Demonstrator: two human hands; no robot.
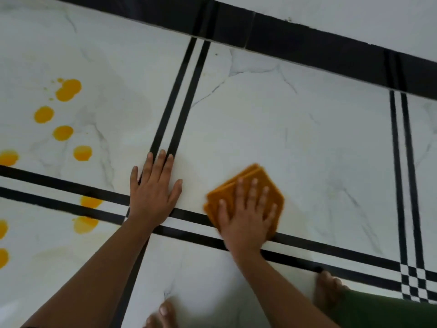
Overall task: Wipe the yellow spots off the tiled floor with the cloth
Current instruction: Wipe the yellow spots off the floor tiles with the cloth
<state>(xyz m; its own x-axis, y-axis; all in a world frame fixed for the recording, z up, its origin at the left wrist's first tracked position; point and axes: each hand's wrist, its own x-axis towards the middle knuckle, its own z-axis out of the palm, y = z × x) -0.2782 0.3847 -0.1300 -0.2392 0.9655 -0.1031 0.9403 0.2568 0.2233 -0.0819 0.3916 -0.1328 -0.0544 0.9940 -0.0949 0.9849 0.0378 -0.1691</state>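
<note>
Our right hand (246, 216) lies flat with spread fingers on the folded cloth (246, 185), pressing it to the floor (307, 138). Our left hand (155, 192), open and empty, props us. The spots (68, 89) lie left of both, unwiped.

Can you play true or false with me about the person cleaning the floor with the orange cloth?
1. The right hand presses flat on the folded orange cloth. True.
2. The left hand is holding a second cloth. False: it rests bare and flat on the tiled floor.
3. All the yellow spots are gone. False: many still sit on the tiles left of both hands.
4. The cloth is on top of a yellow spot. False: no spot shows around it; the spots lie well to its left.
5. Black double stripes cross the white tiles. True.
</note>
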